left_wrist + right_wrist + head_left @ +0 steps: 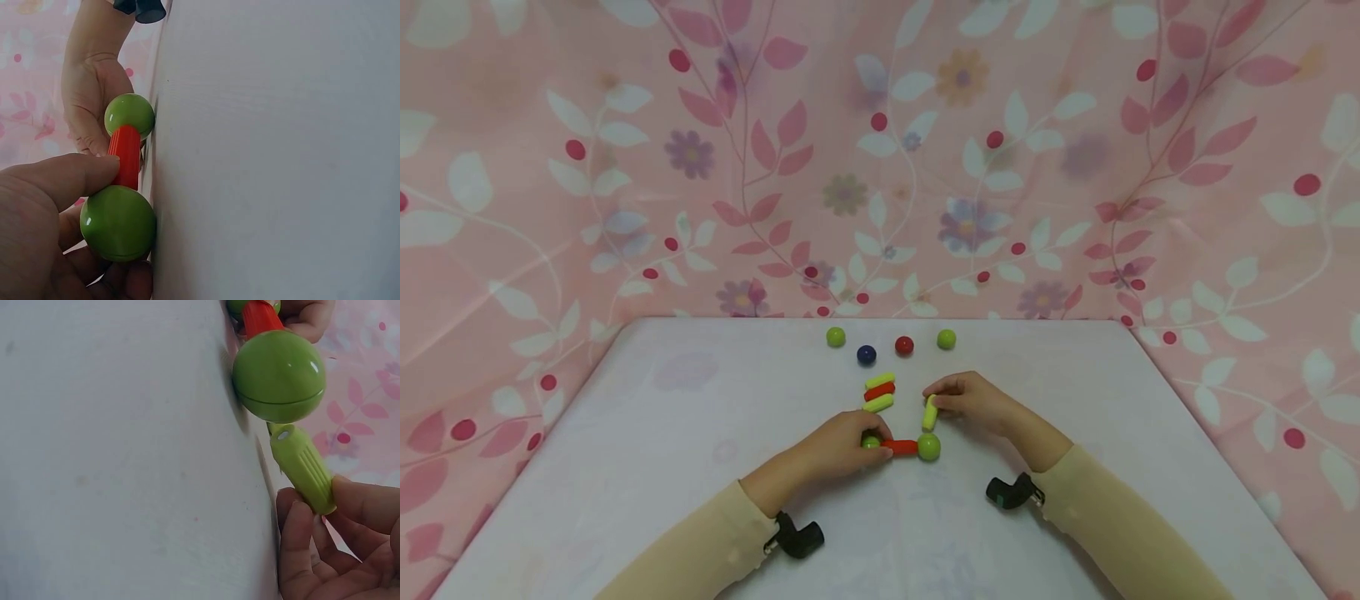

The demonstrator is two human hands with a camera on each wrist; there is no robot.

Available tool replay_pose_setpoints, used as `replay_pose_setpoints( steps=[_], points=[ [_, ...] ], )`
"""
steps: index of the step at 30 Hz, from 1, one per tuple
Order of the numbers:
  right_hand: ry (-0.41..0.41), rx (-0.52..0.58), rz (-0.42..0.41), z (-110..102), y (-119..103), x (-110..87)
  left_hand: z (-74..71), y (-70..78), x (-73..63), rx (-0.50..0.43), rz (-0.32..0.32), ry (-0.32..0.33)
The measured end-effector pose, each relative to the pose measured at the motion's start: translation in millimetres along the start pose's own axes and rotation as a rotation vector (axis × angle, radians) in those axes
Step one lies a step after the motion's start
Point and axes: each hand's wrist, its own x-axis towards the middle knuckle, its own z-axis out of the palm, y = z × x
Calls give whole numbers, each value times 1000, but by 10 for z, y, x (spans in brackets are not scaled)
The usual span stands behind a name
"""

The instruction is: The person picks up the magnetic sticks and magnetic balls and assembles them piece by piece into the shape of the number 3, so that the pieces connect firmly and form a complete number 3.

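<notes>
We see a white table, pink floral cloth behind its far edge, surface stretching wide to both sides. Left hand, fingers pinching red ribbed rod set between two green balls; right hand, fingers pinching lime ribbed rod just beside one ball.

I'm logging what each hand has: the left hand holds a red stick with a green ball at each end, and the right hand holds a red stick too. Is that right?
Not quite: the right hand holds a yellow-green stick, not a red one, as the right wrist view shows. The left hand does hold the red stick with a green ball at each end.
</notes>
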Motion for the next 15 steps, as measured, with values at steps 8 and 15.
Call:
replay_pose_setpoints(
  steps=[8,15],
  points=[
    [-6,26,36,48,-36,44,-1,-19,10,5,7,4],
    [-20,17,48,68,-19,84,8,-35,18,9,17,3]
  ],
)
